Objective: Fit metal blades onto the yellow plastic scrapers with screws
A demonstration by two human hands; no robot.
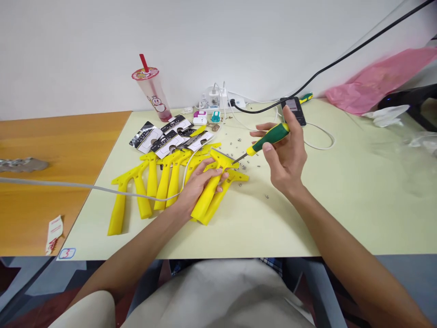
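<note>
Holding a yellow scraper [209, 191] down on the table [273, 228], the left hand [200, 189] is wrapping over it; the right hand [285, 157] pinches a green screwdriver [271, 140], tip just beside the scraper.

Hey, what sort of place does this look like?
Likely a small assembly workbench: yellow plastic scrapers lie piled on a pale desk, small metal fasteners are scattered about, and the right hand holds a green-handled screwdriver.
</note>
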